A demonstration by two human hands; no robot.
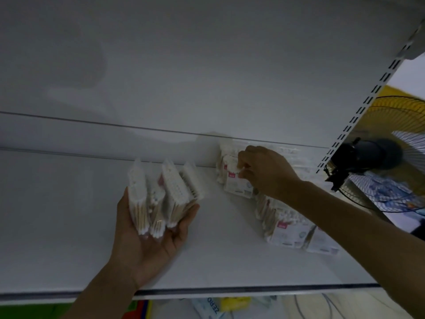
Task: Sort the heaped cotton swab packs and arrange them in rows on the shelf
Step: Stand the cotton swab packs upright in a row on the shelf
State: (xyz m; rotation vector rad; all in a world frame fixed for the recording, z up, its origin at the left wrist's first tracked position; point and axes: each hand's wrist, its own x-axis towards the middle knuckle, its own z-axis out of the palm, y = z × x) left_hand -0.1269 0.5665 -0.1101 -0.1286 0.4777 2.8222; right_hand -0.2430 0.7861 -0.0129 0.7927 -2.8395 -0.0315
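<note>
Up on the white shelf, which runs across the whole view under dim light, both hands are busy with cotton swab packs. The left hand lies palm up over the middle of the shelf, slightly to the left, and its grip is clamped on a bundle of swab packs: the thumb runs along the bundle's left side and the fingers curl up round its right side. These packs stand on edge side by side in the palm, their white swab tips showing at the near and far ends; how many there are is hard to tell, though at least four edges show. To the right and farther back, the right hand reaches in from the near right, knuckles up, and its grip is closed on the top edge of a single pack, pinched between thumb and fingertips. This pack has a small red mark on its label and leans against other packs just behind it, close to the back panel. A heap of packs lies loose and overlapping under the right forearm, toward the right end of the shelf, some flat and some tilted. More pale packs sit blurred against the back at the far right. A slotted post rises at the shelf's right end, and beyond it stands a fan with a dark motor and a wire guard.
</note>
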